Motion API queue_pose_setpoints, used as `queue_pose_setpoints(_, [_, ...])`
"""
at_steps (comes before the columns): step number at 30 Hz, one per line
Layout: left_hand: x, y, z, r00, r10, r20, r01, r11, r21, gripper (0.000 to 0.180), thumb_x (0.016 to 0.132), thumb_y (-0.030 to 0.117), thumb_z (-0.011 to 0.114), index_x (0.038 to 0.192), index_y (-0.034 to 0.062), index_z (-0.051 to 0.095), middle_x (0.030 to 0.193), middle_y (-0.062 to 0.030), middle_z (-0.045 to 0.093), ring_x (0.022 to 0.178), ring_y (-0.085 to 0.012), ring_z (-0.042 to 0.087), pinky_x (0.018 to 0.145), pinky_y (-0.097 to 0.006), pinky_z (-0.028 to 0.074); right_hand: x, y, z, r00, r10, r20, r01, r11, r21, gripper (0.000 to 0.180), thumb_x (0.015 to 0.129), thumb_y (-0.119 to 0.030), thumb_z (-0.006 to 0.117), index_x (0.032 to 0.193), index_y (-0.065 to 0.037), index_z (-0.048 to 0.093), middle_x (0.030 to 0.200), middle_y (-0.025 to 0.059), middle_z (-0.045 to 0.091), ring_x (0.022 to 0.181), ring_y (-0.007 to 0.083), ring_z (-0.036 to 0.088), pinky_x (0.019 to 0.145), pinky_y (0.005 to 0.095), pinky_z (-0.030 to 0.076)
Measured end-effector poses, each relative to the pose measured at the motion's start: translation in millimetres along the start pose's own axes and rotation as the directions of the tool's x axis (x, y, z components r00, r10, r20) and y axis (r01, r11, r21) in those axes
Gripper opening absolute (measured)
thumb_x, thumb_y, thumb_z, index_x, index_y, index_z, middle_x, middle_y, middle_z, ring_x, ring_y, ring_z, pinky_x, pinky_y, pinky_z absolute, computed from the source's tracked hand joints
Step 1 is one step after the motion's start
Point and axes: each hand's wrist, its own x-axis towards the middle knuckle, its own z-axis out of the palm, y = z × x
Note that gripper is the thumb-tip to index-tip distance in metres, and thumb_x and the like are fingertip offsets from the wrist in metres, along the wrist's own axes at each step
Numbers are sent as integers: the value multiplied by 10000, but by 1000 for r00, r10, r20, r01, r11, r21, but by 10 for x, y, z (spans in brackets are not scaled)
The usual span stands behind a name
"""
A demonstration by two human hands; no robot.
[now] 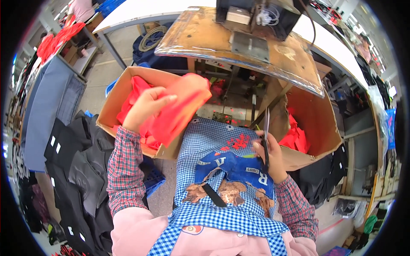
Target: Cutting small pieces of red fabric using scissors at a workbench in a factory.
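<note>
My left grip (147,106) is clamped on a piece of red fabric (179,109), fingers curled over its upper edge, and I hold it up above the near corner of the cardboard box on my left (112,104), so the cloth hangs between that box and my lap. My right grip (269,155) is closed around the handles of a pair of scissors (266,128), whose blades point straight up and away from me, close together as far as I can tell. The scissors stand just above my blue-and-white checked apron (213,136), where small red scraps (235,141) lie scattered on the cloth near my right wrist. The left box has more red fabric inside it, under and behind the piece I am holding. On my right a second cardboard box (318,123) also holds red pieces (297,138) against its inner wall. Ahead of me is the worn wooden bench (200,36) with a dark sewing machine (256,15) standing on it. Off to my left, dark garments (72,149) are heaped on the floor, and a blue-grey stack (47,102) lies beyond them.
</note>
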Motion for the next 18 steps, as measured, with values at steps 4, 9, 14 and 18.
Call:
queue_pose_setpoints(4, [-71, 143, 722, 893, -21, 449, 110, 979, -172, 245, 955, 302, 716, 961, 57, 707, 751, 81, 609, 586, -10, 504, 511, -201, 390, 64, -293, 131, 999, 28, -34, -19, 970, 244, 414, 977, -164, 677, 1337, -42, 514, 1022, 32, 625, 903, 102, 638, 743, 221, 513])
queue_pose_setpoints(9, [-89, -73, 1539, 820, 87, 565, -85, 996, -30, 335, 951, 336, 706, 1048, 16, 685, 819, -25, 647, 707, -107, 591, 640, -271, 481, 39, -192, 17, 998, 42, 42, -49, 977, 207, 398, 918, -127, 739, 1261, -28, 563, 1086, 46, 653, 954, 124, 651, 851, 264, 540])
queue_pose_setpoints(14, [-548, 183, 1920, 727, 602, 330, -680, 699, 224, 501, 930, 328, 703, 1302, 15, 586, 1307, -233, 606, 1141, -364, 633, 944, -415, 519, 14, 118, -120, 989, 138, -53, -92, 854, 512, 357, 878, -69, 747, 1196, -27, 592, 1063, 50, 679, 959, 139, 672, 837, 276, 553])
queue_pose_setpoints(18, [-718, 121, 2126, 772, 546, 325, -633, 707, 315, 504, 918, 192, 687, 1376, 41, 541, 1329, -218, 608, 1171, -377, 619, 972, -408, 512, 43, 144, -137, 988, 154, 24, -132, 744, 655, 324, 894, -122, 731, 1178, -41, 599, 1024, 53, 689, 935, 155, 685, 825, 280, 560])
